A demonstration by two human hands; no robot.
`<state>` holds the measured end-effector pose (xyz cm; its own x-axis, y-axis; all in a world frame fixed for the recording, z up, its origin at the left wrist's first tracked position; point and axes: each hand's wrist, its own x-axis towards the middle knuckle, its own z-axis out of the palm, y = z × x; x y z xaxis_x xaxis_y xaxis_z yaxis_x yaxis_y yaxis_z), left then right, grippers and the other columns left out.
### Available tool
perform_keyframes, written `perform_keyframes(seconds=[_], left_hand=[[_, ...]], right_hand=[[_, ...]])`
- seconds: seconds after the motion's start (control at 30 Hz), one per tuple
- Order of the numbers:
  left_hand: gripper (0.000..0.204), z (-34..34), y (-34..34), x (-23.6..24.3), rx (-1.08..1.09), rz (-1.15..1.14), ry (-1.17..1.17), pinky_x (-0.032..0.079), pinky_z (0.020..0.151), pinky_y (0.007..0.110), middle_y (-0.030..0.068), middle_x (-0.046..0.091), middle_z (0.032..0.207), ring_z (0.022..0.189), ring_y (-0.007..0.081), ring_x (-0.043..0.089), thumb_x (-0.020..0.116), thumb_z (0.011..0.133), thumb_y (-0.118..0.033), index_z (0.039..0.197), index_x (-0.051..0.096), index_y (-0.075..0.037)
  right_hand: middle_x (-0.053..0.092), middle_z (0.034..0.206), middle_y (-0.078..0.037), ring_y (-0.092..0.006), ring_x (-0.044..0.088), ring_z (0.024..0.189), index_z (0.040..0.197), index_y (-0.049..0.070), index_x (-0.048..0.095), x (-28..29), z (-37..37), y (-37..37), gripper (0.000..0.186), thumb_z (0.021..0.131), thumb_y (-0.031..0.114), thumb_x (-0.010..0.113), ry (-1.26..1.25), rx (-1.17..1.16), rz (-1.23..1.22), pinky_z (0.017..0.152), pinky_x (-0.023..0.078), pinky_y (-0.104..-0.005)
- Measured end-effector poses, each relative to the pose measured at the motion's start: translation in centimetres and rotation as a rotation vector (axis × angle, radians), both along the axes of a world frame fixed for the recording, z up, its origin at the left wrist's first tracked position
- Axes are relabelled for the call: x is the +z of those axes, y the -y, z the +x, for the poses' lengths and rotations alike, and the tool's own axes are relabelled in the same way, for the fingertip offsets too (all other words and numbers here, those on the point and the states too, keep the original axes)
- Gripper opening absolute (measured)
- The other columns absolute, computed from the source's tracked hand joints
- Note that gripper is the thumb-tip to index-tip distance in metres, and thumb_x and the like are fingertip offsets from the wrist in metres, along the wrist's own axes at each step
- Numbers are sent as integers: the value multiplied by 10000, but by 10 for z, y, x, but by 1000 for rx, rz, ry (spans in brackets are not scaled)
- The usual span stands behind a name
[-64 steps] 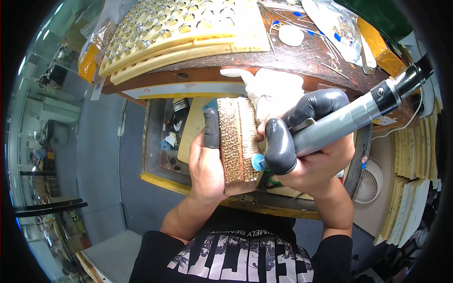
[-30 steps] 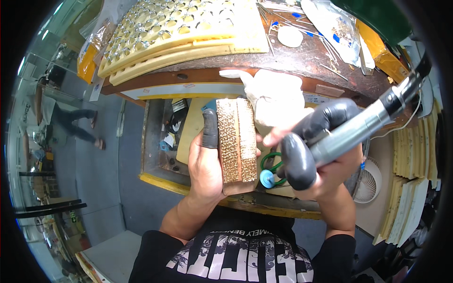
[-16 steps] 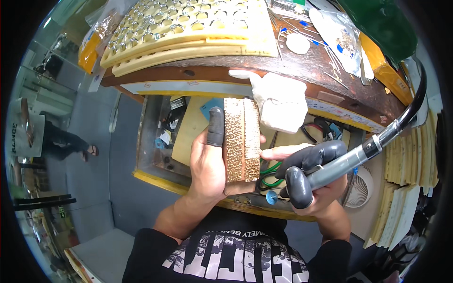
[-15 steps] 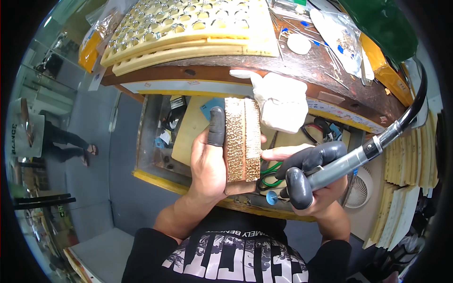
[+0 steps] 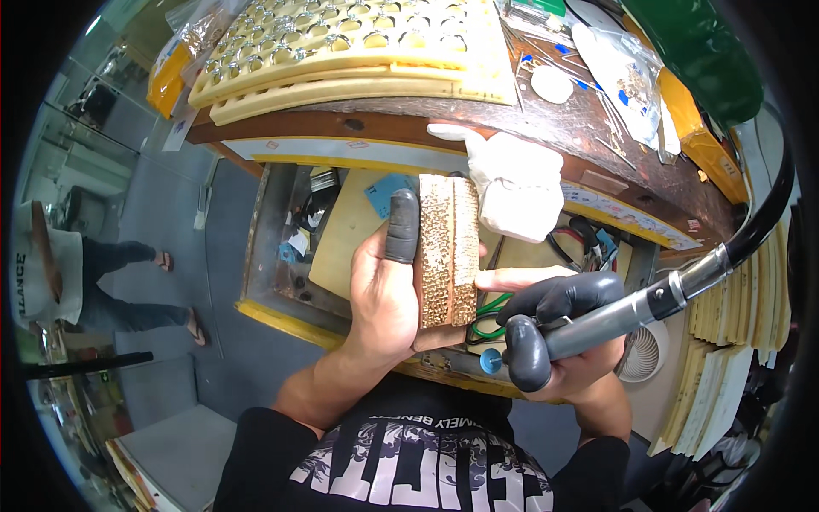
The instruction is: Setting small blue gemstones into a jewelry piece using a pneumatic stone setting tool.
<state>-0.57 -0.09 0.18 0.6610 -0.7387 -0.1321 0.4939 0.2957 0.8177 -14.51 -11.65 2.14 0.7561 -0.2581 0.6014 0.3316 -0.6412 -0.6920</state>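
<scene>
Upright before me, a wide gold-coloured textured band (image 5: 436,247), with a plain groove down its length, is gripped in my left hand (image 5: 384,286). A black finger cot covers the left thumb, which presses along the band's edge; the fingers behind are hidden. A brown flat end shows beneath the band. My right hand (image 5: 567,333) is closed round a grey rotary handpiece (image 5: 610,320), black cots on its thumb and a finger. Its small blue disc (image 5: 490,361) sits below the band's lower right, apart from it. The right index finger reaches to the band's right side.
A white wrapped block (image 5: 516,188) juts from the bench edge just beyond the band. Below lies an open drawer (image 5: 277,316) with pliers and green-handled tools. Ring trays (image 5: 341,72) and thin metal tools cover the bench. The handpiece's black cable (image 5: 759,222) curves up right. A person (image 5: 111,282) is at left.
The view has shifted slightly, and both hands appear a little to the right. The handpiece has tilted a little, with its blue disc turned more toward view. At left, more of the person shows.
</scene>
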Motion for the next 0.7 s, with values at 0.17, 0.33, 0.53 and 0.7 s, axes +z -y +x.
perform_keyframes(seconds=[0.17, 0.33, 0.53, 0.7], left_hand=[[547, 1, -1, -2, -7, -10, -28, 591, 682, 300, 153, 713, 915, 759, 190, 709, 387, 1055, -465, 1133, 618, 25], [493, 4, -5, -5, -39, -28, 6, 601, 734, 333, 181, 703, 981, 813, 217, 712, 365, 1072, -390, 1190, 577, 39], [449, 5, -6, -5, -71, -62, -40, 600, 747, 340, 185, 702, 989, 831, 226, 712, 358, 1074, -338, 1190, 575, 38], [442, 5, -5, -9, -56, -66, -7, 599, 752, 343, 186, 702, 988, 836, 229, 713, 355, 1073, -325, 1176, 580, 41]], right_hand=[[592, 632, -70, -206, 626, 569, 726, 0, 606, 7, 8, 0, 124, 712, 12, 729, 42, 35, -52, 715, 584, -353], [663, 945, -311, -268, 699, 739, 843, -55, 497, 17, -2, -2, 123, 818, -57, 618, -28, 22, -56, 634, 582, -343], [661, 905, -298, -283, 704, 756, 817, -49, 486, 14, -1, 4, 109, 820, -73, 593, 22, 93, -85, 650, 590, -369], [664, 922, -299, -269, 699, 739, 832, -56, 501, 9, -3, 2, 112, 805, -57, 610, -26, 77, -89, 622, 582, -362]])
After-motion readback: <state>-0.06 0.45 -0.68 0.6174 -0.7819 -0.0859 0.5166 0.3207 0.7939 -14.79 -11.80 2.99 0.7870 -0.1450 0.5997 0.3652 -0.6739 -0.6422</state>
